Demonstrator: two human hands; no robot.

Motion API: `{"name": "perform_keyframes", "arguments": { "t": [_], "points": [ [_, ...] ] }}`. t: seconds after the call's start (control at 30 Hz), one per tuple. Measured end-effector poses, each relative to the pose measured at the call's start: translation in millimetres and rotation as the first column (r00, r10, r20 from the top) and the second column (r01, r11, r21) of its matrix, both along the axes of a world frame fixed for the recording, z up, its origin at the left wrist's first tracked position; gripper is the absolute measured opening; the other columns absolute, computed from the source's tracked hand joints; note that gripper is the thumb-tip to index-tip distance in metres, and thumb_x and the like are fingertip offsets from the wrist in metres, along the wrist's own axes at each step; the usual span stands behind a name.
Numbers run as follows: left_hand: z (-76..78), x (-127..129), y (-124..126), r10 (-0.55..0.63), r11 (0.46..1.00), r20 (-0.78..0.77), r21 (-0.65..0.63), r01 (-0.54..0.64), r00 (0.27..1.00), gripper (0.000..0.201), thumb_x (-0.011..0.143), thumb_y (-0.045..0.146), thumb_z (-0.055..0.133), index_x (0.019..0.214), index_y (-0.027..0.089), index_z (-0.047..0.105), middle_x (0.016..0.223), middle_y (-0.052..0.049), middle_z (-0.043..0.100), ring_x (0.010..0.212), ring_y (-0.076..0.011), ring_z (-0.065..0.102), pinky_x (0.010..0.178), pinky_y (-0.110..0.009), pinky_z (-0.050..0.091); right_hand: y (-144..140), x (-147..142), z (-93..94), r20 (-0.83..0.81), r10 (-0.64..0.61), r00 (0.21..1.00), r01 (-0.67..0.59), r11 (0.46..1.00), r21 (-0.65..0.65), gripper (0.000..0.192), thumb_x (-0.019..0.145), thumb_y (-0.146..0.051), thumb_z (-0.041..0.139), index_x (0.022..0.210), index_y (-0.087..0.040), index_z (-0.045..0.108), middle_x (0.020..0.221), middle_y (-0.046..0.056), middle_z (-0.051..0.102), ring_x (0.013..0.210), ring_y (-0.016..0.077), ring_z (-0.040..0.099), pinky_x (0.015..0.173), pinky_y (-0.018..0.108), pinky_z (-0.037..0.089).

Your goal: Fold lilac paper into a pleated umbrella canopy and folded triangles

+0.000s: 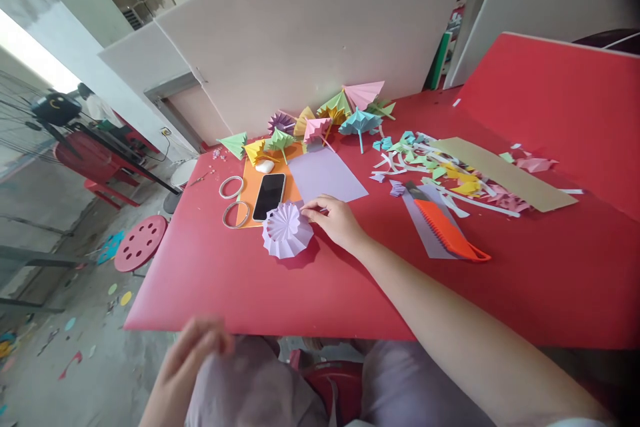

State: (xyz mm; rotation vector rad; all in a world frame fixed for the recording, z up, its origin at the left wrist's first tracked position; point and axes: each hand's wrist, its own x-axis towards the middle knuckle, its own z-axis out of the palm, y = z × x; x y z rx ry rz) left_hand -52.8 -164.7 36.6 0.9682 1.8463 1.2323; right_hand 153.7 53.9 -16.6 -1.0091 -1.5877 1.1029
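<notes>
My right hand reaches over the red table and its fingertips touch the right edge of a pleated lilac paper umbrella top lying flat. The fingers are loosely curled, gripping nothing firmly. My left hand is blurred, below the table's front edge, resting on my knee with fingers apart and nothing in it. A lilac paper sheet lies just behind the right hand.
A black phone lies on an orange sheet, with two tape rings to its left. Several folded paper umbrellas line the back. An orange box cutter, paper scraps and brown cardboard lie right. A pink stool stands left.
</notes>
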Motion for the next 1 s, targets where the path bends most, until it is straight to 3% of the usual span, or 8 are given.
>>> {"name": "perform_keyframes", "arguments": {
  "t": [0.1,0.17,0.23,0.3,0.47,0.7,0.9,1.0],
  "points": [
    [-5.0,8,83,0.010,0.992,0.097,0.126,-0.022,0.995,0.043,0.074,0.046,0.067,0.111,0.027,0.055,0.100,-0.003,0.063,0.091,-0.0183,0.059,0.072,-0.027,0.048,-2,2,4.1,-0.060,0.005,0.998,-0.007,1.000,-0.025,0.009,0.074,-0.023,0.059,0.068,-0.021,0.066,0.076,0.000,0.059,0.063,0.0125,0.057,0.062,0.029,0.046],
    [-10.0,18,134,0.068,0.993,0.178,0.087,-0.084,0.982,0.053,0.070,0.042,0.071,0.117,0.029,0.051,0.110,-0.002,0.060,0.091,-0.0150,0.060,0.071,-0.024,0.047,-2,4,5.4,-0.092,0.003,0.996,-0.005,1.000,-0.023,0.010,0.075,-0.026,0.060,0.070,-0.021,0.066,0.079,0.001,0.058,0.062,0.0118,0.057,0.059,0.028,0.046],
    [-15.4,27,168,0.035,0.999,0.328,-0.044,-0.022,0.944,0.060,0.067,0.042,0.072,0.121,0.027,0.050,0.104,-0.003,0.062,0.081,-0.0132,0.062,0.064,-0.021,0.046,-1,6,5.8,-0.095,-0.011,0.995,0.011,1.000,0.007,0.011,0.075,-0.030,0.061,0.072,-0.022,0.067,0.080,0.001,0.057,0.065,0.0126,0.057,0.059,0.028,0.047],
    [-19.5,34,185,-0.026,0.999,0.415,-0.011,0.034,0.910,0.073,0.063,0.037,0.075,0.128,0.026,0.044,0.100,-0.004,0.064,0.076,-0.0131,0.062,0.062,-0.021,0.046,0,7,5.3,-0.079,-0.027,0.997,0.031,0.998,0.047,0.011,0.076,-0.031,0.061,0.074,-0.022,0.067,0.081,0.002,0.058,0.069,0.0137,0.058,0.061,0.028,0.047],
    [-26.1,37,180,-0.090,0.995,0.460,0.086,0.057,0.883,0.095,0.054,0.024,0.080,0.137,0.025,0.034,0.086,-0.001,0.066,0.066,-0.0127,0.062,0.062,-0.023,0.047,1,5,0.8,-0.024,-0.034,0.999,0.037,0.993,0.112,0.011,0.079,-0.024,0.057,0.076,-0.023,0.067,0.081,0.002,0.060,0.071,0.0143,0.059,0.061,0.027,0.047],
    [-38.5,37,173,-0.101,0.995,0.455,0.070,0.077,0.885,0.093,0.052,0.019,0.080,0.135,0.023,0.039,0.077,0.001,0.064,0.061,-0.0108,0.060,0.062,-0.023,0.046,-2,4,-1.2,0.019,-0.012,1.000,0.009,0.987,0.161,0.013,0.080,-0.024,0.056,0.071,-0.023,0.066,0.072,0.002,0.061,0.071,0.0159,0.059,0.065,0.030,0.047],
    [-40.3,29,175,-0.041,0.998,0.555,0.055,0.013,0.831,0.084,0.053,0.016,0.077,0.130,0.022,0.044,0.079,0.000,0.065,0.061,-0.0110,0.060,0.060,-0.021,0.046,-1,3,1.9,-0.090,-0.010,0.996,0.011,1.000,0.004,0.019,0.077,-0.038,0.059,0.089,-0.023,0.060,0.094,0.004,0.062,0.086,0.0180,0.059,0.068,0.030,0.047],
    [-38.8,26,176,0.010,0.999,0.582,0.027,-0.032,0.813,0.079,0.055,0.016,0.075,0.128,0.023,0.046,0.082,0.000,0.066,0.059,-0.0107,0.060,0.055,-0.021,0.046,-2,4,2.9,-0.161,0.001,0.987,-0.023,0.990,-0.138,0.023,0.077,-0.043,0.059,0.085,-0.023,0.053,0.084,0.002,0.062,0.080,0.0165,0.060,0.069,0.031,0.047]
  ]
}}
